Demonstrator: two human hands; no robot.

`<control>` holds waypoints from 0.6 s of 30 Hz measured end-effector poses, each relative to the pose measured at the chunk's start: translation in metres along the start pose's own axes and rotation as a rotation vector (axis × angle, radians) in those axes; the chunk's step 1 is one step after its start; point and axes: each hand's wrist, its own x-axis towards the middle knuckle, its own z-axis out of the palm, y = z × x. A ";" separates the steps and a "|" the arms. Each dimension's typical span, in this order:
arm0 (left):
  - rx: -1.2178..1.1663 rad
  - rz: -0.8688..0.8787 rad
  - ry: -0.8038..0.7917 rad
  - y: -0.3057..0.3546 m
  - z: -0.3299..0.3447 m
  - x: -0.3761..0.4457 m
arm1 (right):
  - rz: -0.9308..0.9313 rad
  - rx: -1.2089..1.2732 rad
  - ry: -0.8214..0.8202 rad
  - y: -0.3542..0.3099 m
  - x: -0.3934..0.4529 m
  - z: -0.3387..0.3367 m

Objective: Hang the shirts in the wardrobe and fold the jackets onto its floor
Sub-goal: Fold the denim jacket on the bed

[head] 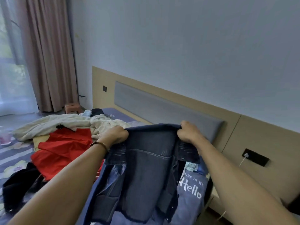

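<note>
Both hands up, each fist bunched round a shoulder of the denim jacket (146,172): left hand (116,135) on the left shoulder, right hand (188,131) on the right, fingers curled into the cloth. Jacket hangs in the air over the bed (14,153), collar edge on top, frayed hem down; long axis near vertical, stretched between the fists. A bracelet (100,144) sits on the left wrist.

Below and right of it: blue fabric printed "Hello" (191,190). Left of it on the bed: red garment (63,148), a black one (19,184) nearer the camera, cream blanket (65,123) bunched beyond. Tan headboard (243,132) with a grey padded panel (162,109) runs along the pale wall; black socket plate (255,157) with a white cable. Pinkish curtain (48,54) and window far left, small stool (72,108) under it.
</note>
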 end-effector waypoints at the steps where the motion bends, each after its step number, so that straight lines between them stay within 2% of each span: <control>1: -0.136 -0.048 -0.029 0.001 0.004 -0.003 | 0.033 0.114 -0.075 0.000 -0.001 0.000; 5: -1.009 -0.236 -0.043 0.010 0.021 -0.018 | 0.243 0.734 -0.313 0.002 -0.013 0.008; 7: -1.210 -0.236 -0.004 0.017 0.025 -0.028 | 0.281 0.960 -0.352 0.005 -0.023 0.010; 9: -1.278 -0.196 -0.016 0.025 0.027 -0.044 | 0.261 1.170 -0.341 0.012 -0.034 0.010; 10: -1.211 -0.147 -0.023 0.024 0.029 -0.051 | 0.240 1.273 -0.330 0.017 -0.040 0.011; 12: -0.853 -0.019 0.022 0.020 0.036 -0.067 | 0.190 1.370 -0.302 0.036 -0.054 0.018; 14: -0.546 0.075 0.099 0.020 0.045 -0.088 | 0.147 1.336 -0.319 0.059 -0.073 0.023; 18: -0.119 0.170 0.302 0.030 0.059 -0.135 | 0.063 1.159 -0.363 0.092 -0.113 0.019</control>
